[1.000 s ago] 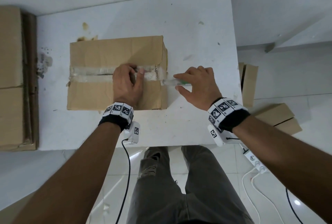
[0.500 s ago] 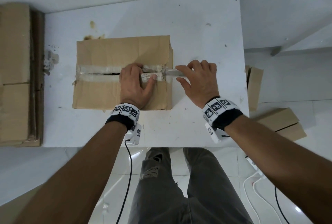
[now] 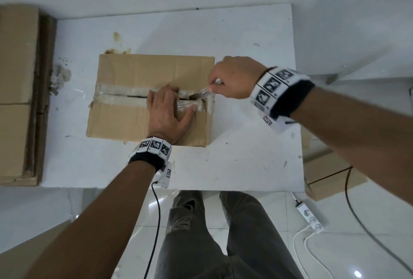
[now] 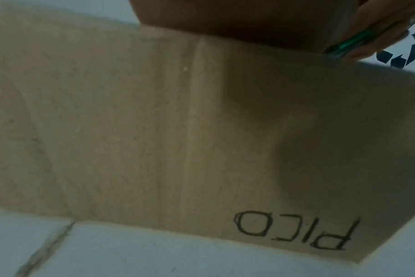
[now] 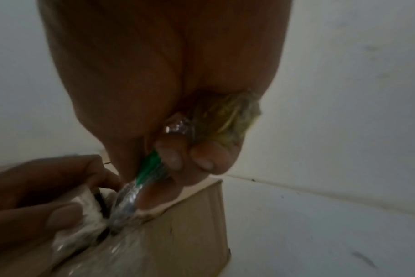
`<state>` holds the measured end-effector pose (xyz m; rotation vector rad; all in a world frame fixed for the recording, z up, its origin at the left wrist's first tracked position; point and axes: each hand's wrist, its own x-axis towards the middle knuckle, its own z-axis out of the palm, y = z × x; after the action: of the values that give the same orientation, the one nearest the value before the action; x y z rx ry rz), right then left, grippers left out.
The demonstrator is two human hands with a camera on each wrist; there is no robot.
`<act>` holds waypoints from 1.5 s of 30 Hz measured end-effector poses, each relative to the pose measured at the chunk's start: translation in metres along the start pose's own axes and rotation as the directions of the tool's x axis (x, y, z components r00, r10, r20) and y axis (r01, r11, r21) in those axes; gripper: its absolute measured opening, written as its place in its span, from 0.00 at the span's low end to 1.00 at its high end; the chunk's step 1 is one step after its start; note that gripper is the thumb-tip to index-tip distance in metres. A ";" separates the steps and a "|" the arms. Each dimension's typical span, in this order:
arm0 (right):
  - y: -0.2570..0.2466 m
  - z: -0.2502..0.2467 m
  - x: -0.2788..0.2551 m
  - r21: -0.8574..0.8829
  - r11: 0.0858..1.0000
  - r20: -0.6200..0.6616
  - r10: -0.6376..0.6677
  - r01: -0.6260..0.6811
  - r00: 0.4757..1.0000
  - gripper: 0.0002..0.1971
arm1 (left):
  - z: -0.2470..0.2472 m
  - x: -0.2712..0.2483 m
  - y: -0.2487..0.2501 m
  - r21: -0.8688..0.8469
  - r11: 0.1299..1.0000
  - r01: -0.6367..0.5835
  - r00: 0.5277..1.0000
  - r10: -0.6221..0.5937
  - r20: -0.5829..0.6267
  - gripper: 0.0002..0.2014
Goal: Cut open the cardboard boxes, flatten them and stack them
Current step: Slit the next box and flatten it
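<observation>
One cardboard box (image 3: 143, 99) under left hand (image 3: 166, 115), right-wrist view alone shows green-handled cutter (image 5: 152, 163)

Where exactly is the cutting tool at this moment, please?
In the head view, the cutter is gripped in the right hand, its tip at the taped seam near the right end of the cardboard box, just beside the left hand.
</observation>
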<state>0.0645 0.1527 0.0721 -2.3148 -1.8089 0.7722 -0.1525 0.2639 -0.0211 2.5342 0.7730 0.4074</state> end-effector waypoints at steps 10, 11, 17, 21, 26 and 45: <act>-0.015 -0.024 0.037 -0.201 0.975 0.217 -0.051 0.096 0.975 0.15 | 0.004 -0.001 -0.002 -0.037 0.999 0.030 0.998 -0.032 -0.050 0.21; -0.014 -0.020 0.035 -0.202 0.974 0.218 -0.054 0.099 0.974 0.15 | 0.004 -0.002 -0.003 -0.047 0.999 0.025 0.998 -0.028 -0.057 0.21; 0.022 -0.022 0.001 -0.057 0.998 0.173 0.019 -0.010 0.985 0.11 | 0.000 0.006 -0.005 -0.084 0.996 0.019 0.998 -0.024 -0.056 0.24; 0.019 0.006 -0.022 0.196 0.972 -0.015 0.138 -0.132 0.990 0.11 | -0.006 0.006 -0.007 -0.025 0.999 -0.036 0.999 0.035 -0.020 0.22; 0.020 0.040 -0.046 0.449 0.874 -0.049 0.230 -0.184 0.972 0.12 | -0.016 -0.006 0.004 0.099 0.994 -0.039 0.988 0.023 0.155 0.18; -0.023 0.113 -0.101 0.969 0.089 0.096 0.729 -0.233 0.678 0.21 | 0.002 0.001 0.001 0.281 0.953 -0.116 0.963 0.038 0.268 0.35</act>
<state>-0.0226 0.0399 0.0157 -1.8306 -0.0051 0.9150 -0.1500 0.2633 -0.0223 2.8255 0.6759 -0.0238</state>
